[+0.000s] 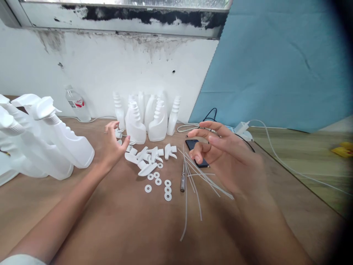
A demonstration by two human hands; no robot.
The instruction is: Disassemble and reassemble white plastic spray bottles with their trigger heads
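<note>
My left hand [111, 145] hovers open above the brown table [116, 221], fingers curled toward a pile of white spray triggers [149, 158] and close to an empty white bottle [135, 125]. My right hand [223, 151] floats open over the table, palm turned left, above a dark phone [193, 144] and several thin clear tubes [193, 180]. Neither hand holds anything. Several white washers [161, 184] lie just in front of the triggers. A small screwdriver [182, 180] rests beside the tubes.
Several empty white bottles [157, 110] stand against the white wall. Finished spray bottles [46, 143] lie stacked at the left. A clear water bottle [75, 105] stands behind them. White and black cables and a charger [242, 129] lie at the right, under a blue cloth [275, 62].
</note>
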